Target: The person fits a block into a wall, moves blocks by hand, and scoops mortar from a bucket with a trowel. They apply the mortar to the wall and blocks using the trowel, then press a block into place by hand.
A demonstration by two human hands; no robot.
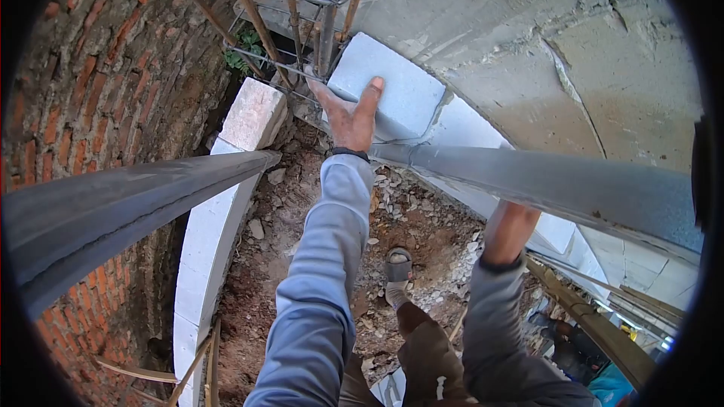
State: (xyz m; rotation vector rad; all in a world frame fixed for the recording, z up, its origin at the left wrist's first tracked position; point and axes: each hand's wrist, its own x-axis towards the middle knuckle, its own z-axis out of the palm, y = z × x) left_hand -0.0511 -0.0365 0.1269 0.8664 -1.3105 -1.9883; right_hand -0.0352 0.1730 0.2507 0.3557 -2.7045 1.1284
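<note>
A white lightweight concrete block (388, 83) sits at the near end of a row of pale blocks (464, 124), beside the grey wall. My left hand (351, 117) grips its near end, with the thumb on the face towards me and another finger stretched along the left edge. My right hand (514, 227) is lower right, beside the same row. A grey metal pole (558, 177) crosses in front of it and hides the fingers, so whether it holds anything does not show.
Steel reinforcing bars (332, 7) rise past the held block. A second pole (136, 200) slants in from the left, over a low white block wall (200, 271) beside old brickwork (83, 98). Rubble (407, 215) covers the ground around my foot. Bamboo poles (588, 316) lie lower right, near another person (577, 354).
</note>
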